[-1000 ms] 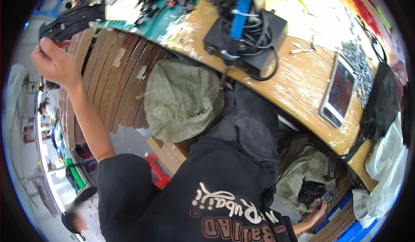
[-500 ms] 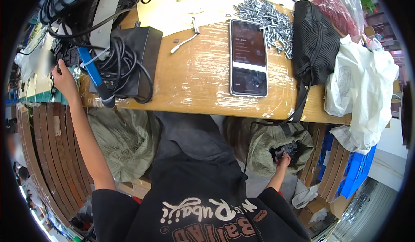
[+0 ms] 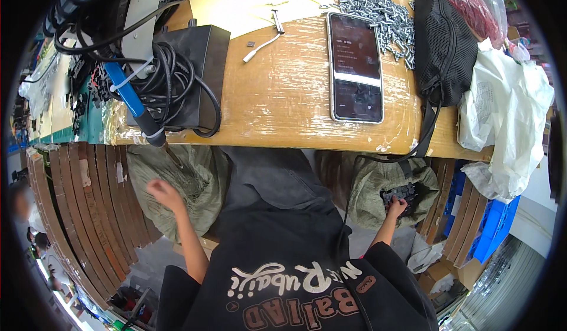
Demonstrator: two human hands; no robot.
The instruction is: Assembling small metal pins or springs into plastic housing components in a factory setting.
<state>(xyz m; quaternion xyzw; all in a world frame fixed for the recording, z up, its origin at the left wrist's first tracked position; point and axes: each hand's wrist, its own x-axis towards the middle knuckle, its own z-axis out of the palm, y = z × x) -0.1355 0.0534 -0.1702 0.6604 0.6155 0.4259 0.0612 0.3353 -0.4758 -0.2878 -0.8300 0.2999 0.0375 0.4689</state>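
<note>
My left hand (image 3: 166, 195) is in front of the left green woven sack (image 3: 204, 177), below the table edge. Its fingers look curled but are smeared by motion, and no object shows in them. My right hand (image 3: 397, 206) is at the mouth of the right green woven sack (image 3: 367, 192), its fingers closed at a black plastic part (image 3: 404, 191). More dark parts lie in that sack, partly hidden by the hand. Black parts (image 3: 78, 74) also lie on the table at the far left.
On the wooden table (image 3: 277, 106) are a black box (image 3: 207, 65) with coiled cables, a blue-handled tool (image 3: 123, 88), a phone (image 3: 357, 65), a heap of small metal pieces (image 3: 378, 18), a black mesh pouch (image 3: 443, 47) and a white plastic bag (image 3: 502, 100). Brown boards (image 3: 88, 213) stand at left.
My left hand has left the black parts at the table's far left and come down and right to the left sack. My right hand stays at the right sack. The view has shifted slightly.
</note>
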